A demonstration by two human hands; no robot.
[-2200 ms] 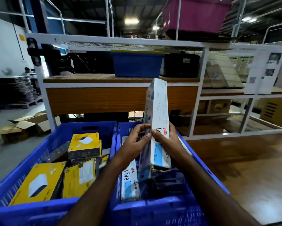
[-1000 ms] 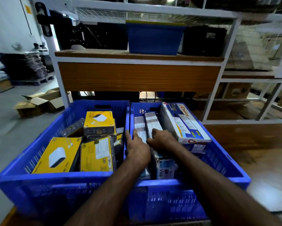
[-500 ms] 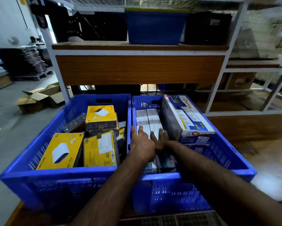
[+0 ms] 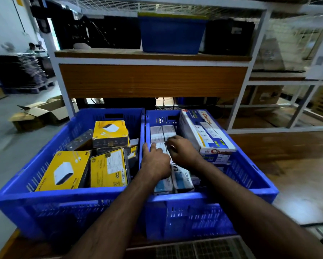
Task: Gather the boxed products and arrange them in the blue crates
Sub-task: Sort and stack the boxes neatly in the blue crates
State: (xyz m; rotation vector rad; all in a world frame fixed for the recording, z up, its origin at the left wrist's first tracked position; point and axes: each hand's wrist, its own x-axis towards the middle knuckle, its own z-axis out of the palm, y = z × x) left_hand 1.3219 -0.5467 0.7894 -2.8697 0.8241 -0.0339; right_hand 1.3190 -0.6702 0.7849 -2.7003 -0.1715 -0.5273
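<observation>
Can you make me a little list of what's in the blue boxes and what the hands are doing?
left crate: yellow boxes, some flat, some on edge
right crate: two long white Viva boxes side by side, plus a big Choice box leaning along its right side
left hand: resting on the Viva boxes, by the wall between the crates
right hand: on top of the Viva boxes, fingers bent
shelf above: another blue bin
floor at left: open cardboard boxes
</observation>
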